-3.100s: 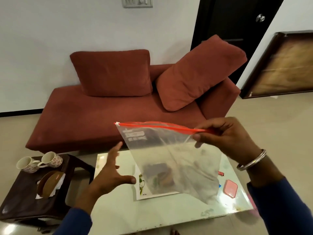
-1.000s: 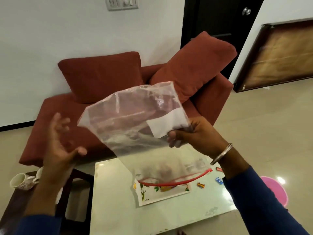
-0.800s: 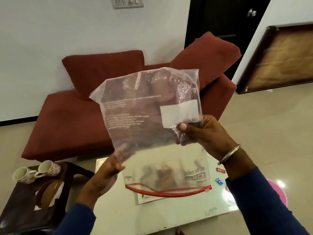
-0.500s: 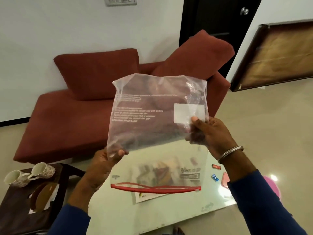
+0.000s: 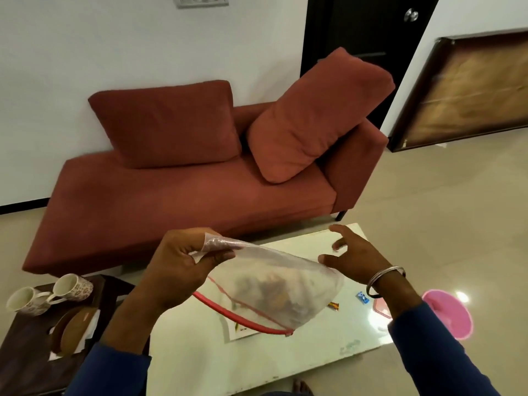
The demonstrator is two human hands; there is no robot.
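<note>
Head view | left hand is pinching a corner of the clear plastic zip bag with red seal, lower centre, mouth gaping downward over the white table | right hand is hovering spread-fingered, gripping nothing | bag probably emptied; resealing remaining.

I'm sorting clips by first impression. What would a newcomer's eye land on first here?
The clear zip bag held up over the white table, red zip strip hanging lowest: the left hand pinches one corner, the right hand is spread open at the far end. Behind, a red sofa with two cushions fills the middle, against the white wall.
</note>
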